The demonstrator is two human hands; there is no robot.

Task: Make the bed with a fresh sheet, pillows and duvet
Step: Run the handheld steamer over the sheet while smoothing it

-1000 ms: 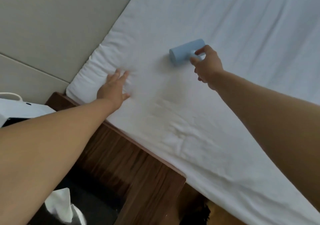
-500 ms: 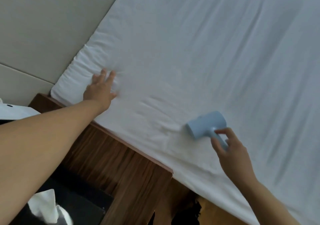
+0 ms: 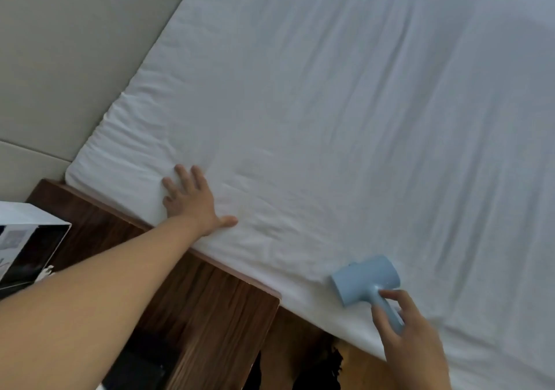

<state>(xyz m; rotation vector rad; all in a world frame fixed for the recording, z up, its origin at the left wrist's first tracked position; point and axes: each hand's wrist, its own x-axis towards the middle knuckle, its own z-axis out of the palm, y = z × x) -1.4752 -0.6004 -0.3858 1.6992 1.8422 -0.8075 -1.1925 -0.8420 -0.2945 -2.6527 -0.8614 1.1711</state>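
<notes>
Left hand point(image 3: 192, 202) flat on sheet point(image 3: 345, 119); right hand point(image 3: 411, 335) grips roller point(image 3: 366, 280).

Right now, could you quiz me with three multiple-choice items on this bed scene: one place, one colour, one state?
1. Where is the roller tool with a handle?
A. near the mattress edge
B. on the wooden bedside unit
C. against the padded wall

2. Its colour?
A. red
B. pale blue
C. black

3. The left hand is:
A. a fist
B. gripping cloth
C. flat on the white sheet

Answers: 1 A, it rests on the sheet by the edge; 2 B, plainly pale blue; 3 C, fingers spread. The right hand holds the handle.
</notes>
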